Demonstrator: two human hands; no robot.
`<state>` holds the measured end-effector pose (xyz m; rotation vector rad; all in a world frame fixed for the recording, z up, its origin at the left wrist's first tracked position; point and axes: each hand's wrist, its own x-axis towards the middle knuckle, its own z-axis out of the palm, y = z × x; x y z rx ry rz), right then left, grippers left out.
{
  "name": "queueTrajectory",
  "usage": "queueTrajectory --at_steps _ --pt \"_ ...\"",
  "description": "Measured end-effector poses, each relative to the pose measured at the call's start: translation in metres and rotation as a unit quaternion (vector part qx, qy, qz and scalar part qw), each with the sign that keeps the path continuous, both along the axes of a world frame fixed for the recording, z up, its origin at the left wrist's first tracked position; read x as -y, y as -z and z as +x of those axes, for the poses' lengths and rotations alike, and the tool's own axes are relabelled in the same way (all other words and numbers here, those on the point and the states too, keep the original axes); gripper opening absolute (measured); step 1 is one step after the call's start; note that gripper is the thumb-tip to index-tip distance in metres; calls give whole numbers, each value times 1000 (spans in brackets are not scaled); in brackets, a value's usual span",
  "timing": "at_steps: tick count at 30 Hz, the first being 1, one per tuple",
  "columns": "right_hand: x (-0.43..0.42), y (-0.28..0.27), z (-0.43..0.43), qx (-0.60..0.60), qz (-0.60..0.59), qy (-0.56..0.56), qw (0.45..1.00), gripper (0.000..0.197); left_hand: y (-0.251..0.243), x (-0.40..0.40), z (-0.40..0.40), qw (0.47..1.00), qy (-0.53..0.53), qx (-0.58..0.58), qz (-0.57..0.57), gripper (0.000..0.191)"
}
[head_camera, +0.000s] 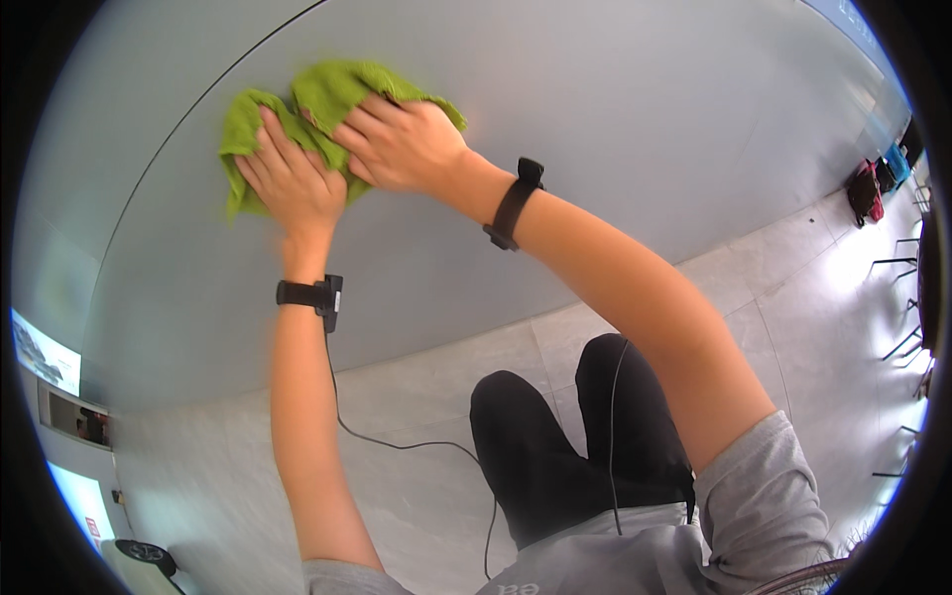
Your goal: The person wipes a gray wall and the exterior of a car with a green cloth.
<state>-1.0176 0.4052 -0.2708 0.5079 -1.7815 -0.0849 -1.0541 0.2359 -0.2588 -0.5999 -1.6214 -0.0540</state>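
A green cloth (338, 89), bunched and creased, lies pressed against a smooth grey wall panel (580, 89). Over its left part my left hand (297, 175) is spread, the fingertips sunk into the folds. My right hand (405, 141) bears on the upper right part, its fingers partly tucked under the fabric. The two hands are side by side, almost touching. Whether the cloth is one piece or two cannot be told. Each wrist wears a black strap, the left strap (303, 293) and the right strap (512, 208).
A dark seam (175, 134) curves across the panel on the left. Thin cables (401, 446) hang from the left strap and near my knees. Below is a grey tiled floor (416, 491). Bags (866, 193) and chair legs (900, 342) stand far right; a car wheel (141, 552) shows lower left.
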Motion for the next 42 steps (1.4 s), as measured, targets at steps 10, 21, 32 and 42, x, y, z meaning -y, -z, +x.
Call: queueTrajectory --at_steps 10,21,32,42 --pt "1 26 -35 34 24 -37 998 20 29 16 -27 993 -44 90 -56 69" --pt "-25 60 -30 323 210 -26 922 31 76 41 13 937 -60 317 -135 59" --pt "23 -173 -67 22 21 -53 998 17 -164 62 -17 984 -10 175 38 66" --pt "74 -123 -82 11 74 -63 995 34 -44 76 -34 972 -97 185 110 53"
